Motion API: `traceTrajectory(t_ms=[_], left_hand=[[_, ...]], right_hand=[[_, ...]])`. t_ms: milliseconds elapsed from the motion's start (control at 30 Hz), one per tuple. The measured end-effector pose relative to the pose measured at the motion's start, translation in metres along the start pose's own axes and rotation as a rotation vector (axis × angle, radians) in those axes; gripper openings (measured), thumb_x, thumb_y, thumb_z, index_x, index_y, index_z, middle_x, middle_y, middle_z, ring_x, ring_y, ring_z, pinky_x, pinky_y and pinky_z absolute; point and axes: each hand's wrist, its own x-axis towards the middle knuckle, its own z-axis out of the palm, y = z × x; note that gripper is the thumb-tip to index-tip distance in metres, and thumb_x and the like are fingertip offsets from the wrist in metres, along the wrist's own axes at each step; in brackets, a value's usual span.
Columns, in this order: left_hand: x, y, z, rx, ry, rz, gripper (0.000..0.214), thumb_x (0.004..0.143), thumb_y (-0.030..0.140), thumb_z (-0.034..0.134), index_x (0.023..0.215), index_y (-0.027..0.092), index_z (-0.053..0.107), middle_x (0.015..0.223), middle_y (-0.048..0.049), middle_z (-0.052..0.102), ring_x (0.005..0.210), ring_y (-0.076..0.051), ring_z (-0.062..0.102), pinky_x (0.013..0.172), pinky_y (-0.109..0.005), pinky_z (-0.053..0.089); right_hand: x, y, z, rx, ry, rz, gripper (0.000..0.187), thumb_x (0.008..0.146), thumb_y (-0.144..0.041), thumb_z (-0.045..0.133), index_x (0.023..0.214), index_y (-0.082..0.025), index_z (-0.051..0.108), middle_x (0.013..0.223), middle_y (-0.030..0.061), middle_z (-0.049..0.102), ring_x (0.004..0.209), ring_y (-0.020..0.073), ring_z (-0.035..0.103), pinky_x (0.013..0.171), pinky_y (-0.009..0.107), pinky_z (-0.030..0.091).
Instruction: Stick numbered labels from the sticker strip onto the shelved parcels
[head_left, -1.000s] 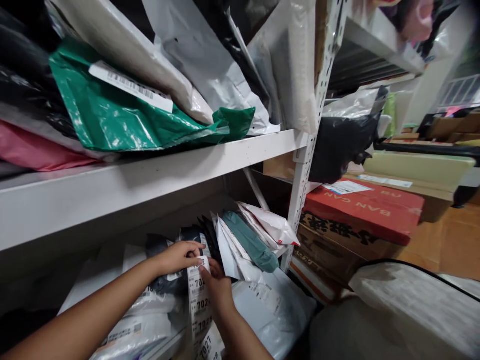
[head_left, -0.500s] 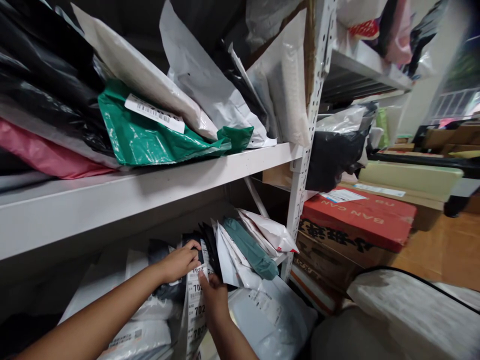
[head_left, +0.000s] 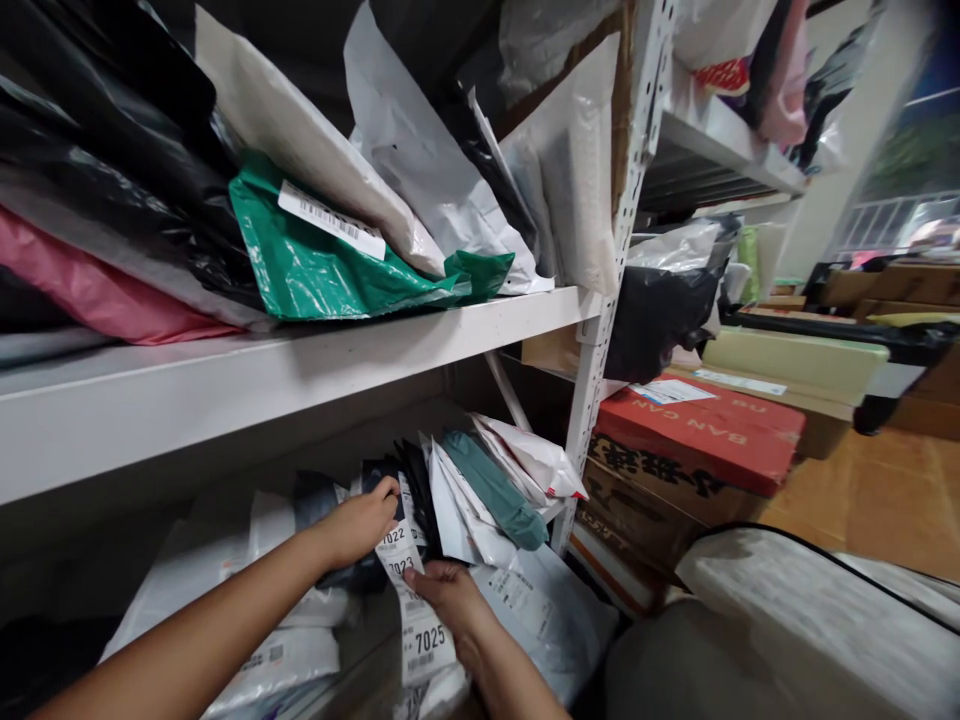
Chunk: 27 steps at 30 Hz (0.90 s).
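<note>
My left hand (head_left: 358,522) reaches into the lower shelf and pinches the top of a strip of white number labels (head_left: 414,600) against a black parcel (head_left: 390,500). My right hand (head_left: 448,597) holds the same strip lower down, thumb on it; figures such as 7022, 7023 and 7025 show. Upright white parcels (head_left: 457,510) and a teal parcel (head_left: 495,490) stand just right of the hands. A flat white parcel (head_left: 540,620) lies below them.
The upper white shelf board (head_left: 300,370) carries a green parcel (head_left: 330,270), a pink one (head_left: 97,295), black and white bags. A perforated shelf post (head_left: 600,330) stands right of the hands. Beyond it sit a red carton (head_left: 705,435), brown boxes and a grey sack (head_left: 787,630).
The label strip has been drawn out further and now slants down to the right. My right hand slid lower along it; my left hand stays at the strip's top. The view shifted slightly.
</note>
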Motion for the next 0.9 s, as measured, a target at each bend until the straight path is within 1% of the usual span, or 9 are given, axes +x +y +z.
traceTrajectory(t_ms=[100, 200, 333, 400, 567, 633, 700, 800, 900], left_hand=[[-0.003, 0.001, -0.003, -0.013, 0.027, -0.014, 0.017, 0.087, 0.022, 0.041, 0.097, 0.016, 0.053, 0.125, -0.0148, 0.05, 0.092, -0.024, 0.063, 0.084, -0.038, 0.049], [-0.002, 0.007, -0.011, -0.033, 0.097, -0.036, 0.028, 0.081, 0.021, 0.05, 0.109, 0.018, 0.049, 0.115, -0.0115, 0.055, 0.092, -0.025, 0.062, 0.08, -0.037, 0.049], [0.011, 0.02, -0.027, -0.081, 0.2, 0.246, 0.03, 0.075, 0.011, 0.05, 0.101, 0.023, 0.06, 0.106, -0.0053, 0.061, 0.101, -0.022, 0.057, 0.091, -0.034, 0.043], [0.019, 0.024, -0.032, -0.104, 0.159, 0.35, 0.035, 0.072, 0.01, 0.052, 0.102, 0.023, 0.065, 0.11, -0.0058, 0.063, 0.105, -0.023, 0.056, 0.097, -0.035, 0.04], [0.03, 0.026, -0.034, -0.143, 0.033, 0.302, 0.067, 0.062, 0.022, 0.066, 0.128, 0.025, 0.05, 0.124, -0.0062, 0.052, 0.108, -0.025, 0.056, 0.093, -0.031, 0.043], [0.031, 0.025, -0.029, -0.154, 0.096, 0.201, 0.058, 0.062, 0.029, 0.069, 0.118, 0.024, 0.052, 0.107, -0.0026, 0.056, 0.092, -0.02, 0.059, 0.081, -0.028, 0.046], [0.031, 0.024, -0.023, -0.142, 0.176, 0.109, 0.033, 0.066, 0.031, 0.065, 0.095, 0.022, 0.054, 0.089, -0.0005, 0.057, 0.082, -0.02, 0.057, 0.073, -0.029, 0.045], [0.027, 0.023, -0.014, -0.093, 0.304, 0.028, 0.012, 0.071, 0.026, 0.059, 0.077, 0.02, 0.051, 0.089, -0.0055, 0.056, 0.09, -0.025, 0.052, 0.077, -0.035, 0.042], [0.022, 0.02, -0.008, -0.055, 0.288, 0.17, 0.008, 0.078, 0.022, 0.051, 0.08, 0.02, 0.058, 0.096, -0.0085, 0.059, 0.096, -0.026, 0.052, 0.086, -0.039, 0.039]], right_hand=[[-0.013, -0.009, -0.014, -0.173, -0.092, 0.046, 0.05, 0.04, -0.043, 0.086, 0.043, -0.019, 0.043, 0.039, -0.0089, 0.043, 0.039, 0.0036, 0.03, 0.044, 0.02, 0.018], [-0.027, -0.019, -0.021, -0.416, -0.321, 0.125, 0.044, 0.04, -0.044, 0.085, 0.045, -0.017, 0.051, 0.041, -0.009, 0.046, 0.039, 0.0033, 0.03, 0.043, 0.02, 0.016], [-0.035, -0.035, -0.019, -0.372, -0.433, 0.028, 0.044, 0.042, -0.049, 0.084, 0.064, -0.015, 0.067, 0.056, -0.0051, 0.06, 0.048, 0.0056, 0.045, 0.052, 0.019, 0.032], [-0.033, -0.04, -0.017, -0.321, -0.434, -0.012, 0.045, 0.043, -0.049, 0.084, 0.069, -0.015, 0.068, 0.06, -0.0042, 0.062, 0.051, 0.0064, 0.048, 0.057, 0.02, 0.036], [-0.02, -0.036, -0.012, -0.187, -0.302, -0.203, 0.037, 0.058, -0.048, 0.077, 0.068, -0.016, 0.062, 0.06, -0.0044, 0.058, 0.057, 0.0098, 0.051, 0.061, 0.022, 0.037], [-0.016, -0.029, -0.011, -0.143, -0.227, -0.33, 0.024, 0.06, -0.036, 0.073, 0.065, -0.017, 0.06, 0.064, -0.0036, 0.057, 0.062, 0.0118, 0.051, 0.063, 0.023, 0.037], [-0.014, -0.022, -0.009, -0.105, -0.11, -0.443, 0.013, 0.058, -0.026, 0.066, 0.062, -0.017, 0.058, 0.066, -0.0027, 0.055, 0.066, 0.0132, 0.05, 0.066, 0.024, 0.038], [-0.014, -0.021, -0.006, -0.054, 0.043, -0.538, 0.007, 0.054, -0.022, 0.058, 0.058, -0.017, 0.056, 0.067, -0.0019, 0.052, 0.068, 0.0144, 0.048, 0.067, 0.025, 0.039], [-0.016, -0.03, -0.004, -0.002, 0.077, -0.583, 0.006, 0.051, -0.021, 0.055, 0.055, -0.017, 0.056, 0.068, -0.0013, 0.05, 0.066, 0.0135, 0.045, 0.061, 0.023, 0.039]])
